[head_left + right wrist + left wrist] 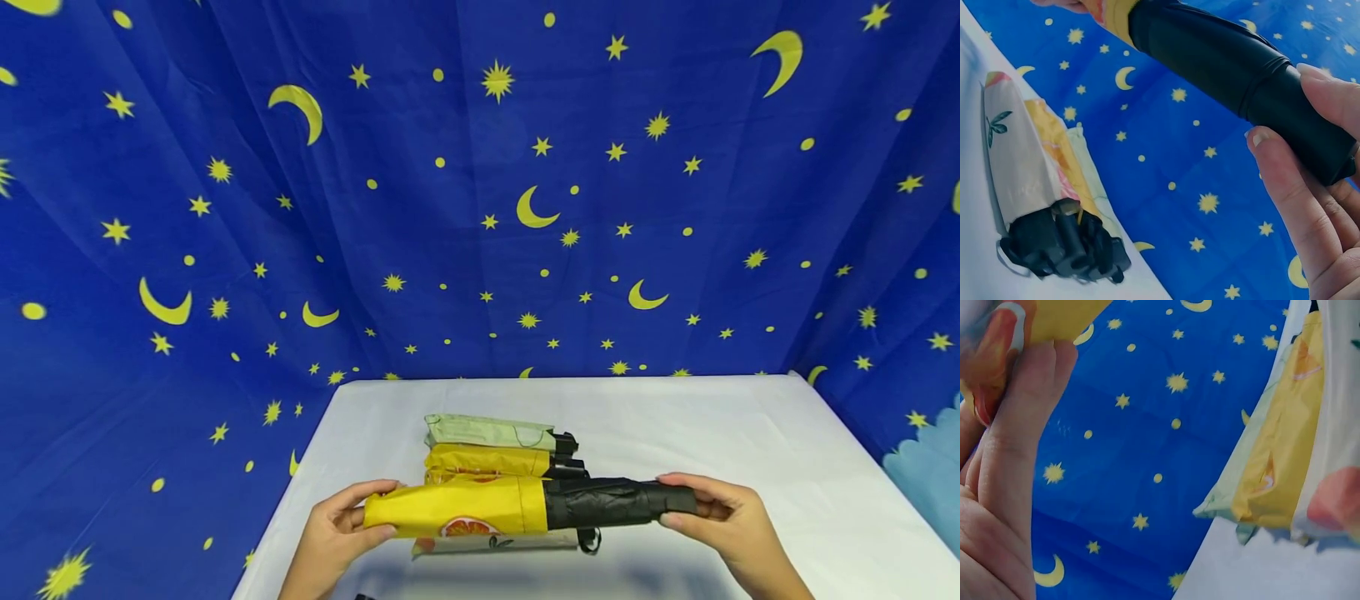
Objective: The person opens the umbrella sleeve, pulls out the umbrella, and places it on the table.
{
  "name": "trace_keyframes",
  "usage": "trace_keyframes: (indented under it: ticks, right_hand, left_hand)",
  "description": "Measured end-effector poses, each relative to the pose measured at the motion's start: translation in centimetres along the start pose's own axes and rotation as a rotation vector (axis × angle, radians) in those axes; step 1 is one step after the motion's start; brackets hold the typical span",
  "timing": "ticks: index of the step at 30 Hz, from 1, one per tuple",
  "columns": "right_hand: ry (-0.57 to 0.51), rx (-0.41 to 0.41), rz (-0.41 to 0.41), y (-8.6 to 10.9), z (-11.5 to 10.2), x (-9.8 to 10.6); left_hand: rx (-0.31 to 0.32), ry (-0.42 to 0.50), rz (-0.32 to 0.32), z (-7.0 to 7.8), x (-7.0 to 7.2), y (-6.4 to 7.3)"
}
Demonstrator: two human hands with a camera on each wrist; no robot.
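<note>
A folded umbrella is held level above the table, its black part half covered by a yellow sleeve printed with an orange slice. The left hand pinches the sleeve's left end between thumb and fingers. At the other end, the right hand grips the black handle. Beneath and behind lie further sleeved umbrellas side by side: a pale green one, a yellow one and a whitish one with a leaf print. The held umbrella partly hides the last two in the head view.
White cloth covers the table. Blue fabric with yellow moons and stars hangs behind and at both sides. A small dark object shows at the bottom edge of the head view, and a light blue shape at the right.
</note>
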State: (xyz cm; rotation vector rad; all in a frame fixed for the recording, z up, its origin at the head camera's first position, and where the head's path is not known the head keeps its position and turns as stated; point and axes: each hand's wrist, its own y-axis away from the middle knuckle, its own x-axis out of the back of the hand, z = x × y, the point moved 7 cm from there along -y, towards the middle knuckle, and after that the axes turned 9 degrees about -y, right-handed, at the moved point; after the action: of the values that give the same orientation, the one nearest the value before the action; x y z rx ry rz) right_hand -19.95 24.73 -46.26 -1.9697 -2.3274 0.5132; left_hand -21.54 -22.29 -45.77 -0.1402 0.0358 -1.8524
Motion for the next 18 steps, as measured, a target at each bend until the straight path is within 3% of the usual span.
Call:
trace_keyframes:
  ticks: [5, 10, 15, 18]
  right_hand:
    - [-0.023, 0.035, 0.005, 0.4, -0.3, 0.9]
    - [-0.036, 0.009, 0.040, 0.8, -0.2, 1.7]
    - [-0.036, -0.013, 0.100, 1.4, -0.2, 2.7]
    - [-0.056, 0.011, 0.088, 1.5, -0.4, 2.9]
  left_hand:
    - [0.029, -0.046, 0.023, -0.2, 0.7, 0.5]
    - [0.030, -0.073, 0.042, -0.2, 1.1, 0.7]
    - [0.003, -0.063, 0.052, -0.1, 1.4, 1.0]
    - [-0.021, -0.066, 0.040, 0.1, 1.5, 1.0]
